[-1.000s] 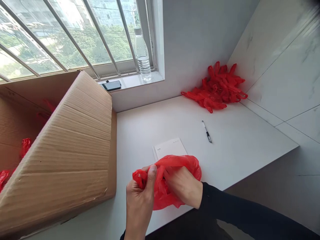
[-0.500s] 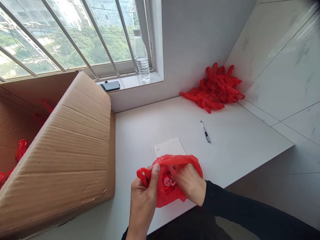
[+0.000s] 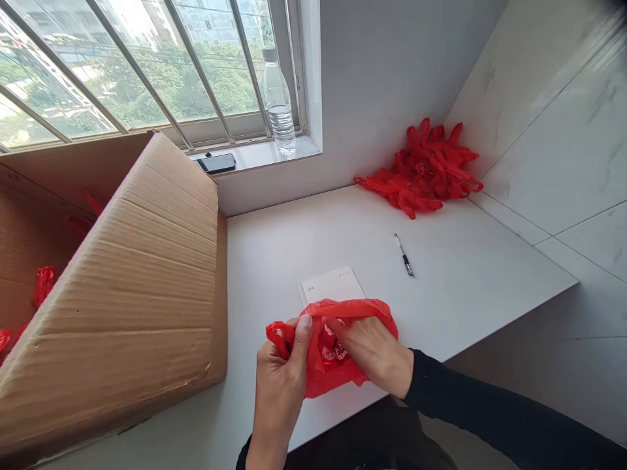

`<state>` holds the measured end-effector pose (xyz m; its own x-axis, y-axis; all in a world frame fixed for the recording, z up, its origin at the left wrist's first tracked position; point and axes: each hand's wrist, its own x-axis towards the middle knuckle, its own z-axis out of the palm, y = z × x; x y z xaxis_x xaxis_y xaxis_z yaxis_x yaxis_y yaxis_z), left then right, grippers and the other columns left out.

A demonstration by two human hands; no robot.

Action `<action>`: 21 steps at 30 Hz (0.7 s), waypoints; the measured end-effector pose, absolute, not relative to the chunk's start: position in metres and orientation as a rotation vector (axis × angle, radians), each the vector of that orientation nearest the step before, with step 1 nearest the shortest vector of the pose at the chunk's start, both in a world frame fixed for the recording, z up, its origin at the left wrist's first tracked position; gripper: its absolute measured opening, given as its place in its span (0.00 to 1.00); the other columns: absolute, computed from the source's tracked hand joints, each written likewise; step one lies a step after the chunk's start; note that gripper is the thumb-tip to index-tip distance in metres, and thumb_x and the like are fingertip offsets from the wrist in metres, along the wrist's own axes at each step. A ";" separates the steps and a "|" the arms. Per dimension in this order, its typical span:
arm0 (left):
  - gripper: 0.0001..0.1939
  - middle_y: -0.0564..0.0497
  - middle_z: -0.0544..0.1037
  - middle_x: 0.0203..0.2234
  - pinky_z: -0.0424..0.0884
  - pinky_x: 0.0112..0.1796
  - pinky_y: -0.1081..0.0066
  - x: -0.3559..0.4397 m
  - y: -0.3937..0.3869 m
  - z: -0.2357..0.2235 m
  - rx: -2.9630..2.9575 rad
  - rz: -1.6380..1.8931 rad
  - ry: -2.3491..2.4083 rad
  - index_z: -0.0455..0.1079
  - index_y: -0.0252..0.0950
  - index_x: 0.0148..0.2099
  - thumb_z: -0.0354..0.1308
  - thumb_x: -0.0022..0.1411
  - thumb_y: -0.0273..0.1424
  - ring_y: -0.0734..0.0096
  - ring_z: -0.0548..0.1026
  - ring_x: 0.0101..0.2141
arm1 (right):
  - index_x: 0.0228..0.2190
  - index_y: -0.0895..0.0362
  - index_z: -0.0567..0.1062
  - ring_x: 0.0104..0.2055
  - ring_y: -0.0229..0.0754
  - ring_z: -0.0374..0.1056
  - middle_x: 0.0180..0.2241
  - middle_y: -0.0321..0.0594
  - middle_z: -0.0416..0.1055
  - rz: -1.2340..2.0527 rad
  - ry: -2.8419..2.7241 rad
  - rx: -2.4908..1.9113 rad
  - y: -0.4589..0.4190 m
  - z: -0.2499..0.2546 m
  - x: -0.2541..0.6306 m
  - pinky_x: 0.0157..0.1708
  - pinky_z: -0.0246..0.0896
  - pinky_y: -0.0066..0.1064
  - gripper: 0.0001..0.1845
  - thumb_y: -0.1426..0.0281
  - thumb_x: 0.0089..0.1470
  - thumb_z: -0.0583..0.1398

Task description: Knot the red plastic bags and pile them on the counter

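Bag [image 3: 319,385] near six o'clock, its edge clenched in the left hand [image 3: 284,385], holds packets [image 3: 333,349] with unreadable print and the right hand [image 3: 379,352], its grip impossible to tell, below a pad [image 3: 334,287] bearing illegible writing.

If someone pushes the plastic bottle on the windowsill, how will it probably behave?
The bottle may tip fairly easily, because it stands tall and narrow. It is probably not very heavy, since the water reaches only partway up. Its thin-looking, ribbed clear wall would likely give a little under the fingers.
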<state>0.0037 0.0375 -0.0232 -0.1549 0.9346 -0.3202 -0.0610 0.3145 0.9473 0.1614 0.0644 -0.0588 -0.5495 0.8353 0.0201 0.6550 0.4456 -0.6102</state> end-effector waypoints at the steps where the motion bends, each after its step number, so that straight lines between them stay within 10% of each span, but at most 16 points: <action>1: 0.25 0.56 0.61 0.21 0.63 0.25 0.77 0.004 0.038 -0.024 0.864 1.095 1.436 0.62 0.37 0.23 0.65 0.60 0.49 0.74 0.59 0.25 | 0.48 0.54 0.72 0.40 0.45 0.72 0.38 0.40 0.76 0.805 -2.377 -1.277 0.062 -0.059 0.163 0.43 0.70 0.36 0.14 0.79 0.65 0.53; 21: 0.21 0.54 0.68 0.22 0.66 0.26 0.76 0.004 0.038 -0.033 0.919 1.029 1.423 0.71 0.37 0.26 0.64 0.61 0.47 0.72 0.64 0.26 | 0.45 0.54 0.68 0.50 0.48 0.70 0.48 0.44 0.73 0.549 -2.525 -1.255 0.047 -0.087 0.162 0.52 0.67 0.43 0.14 0.81 0.61 0.56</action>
<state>0.0036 0.0376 -0.0328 -0.0983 0.9420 -0.3209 -0.0098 0.3216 0.9468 0.1618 0.0466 -0.0867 -0.5893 0.8049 0.0694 0.7035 0.5535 -0.4457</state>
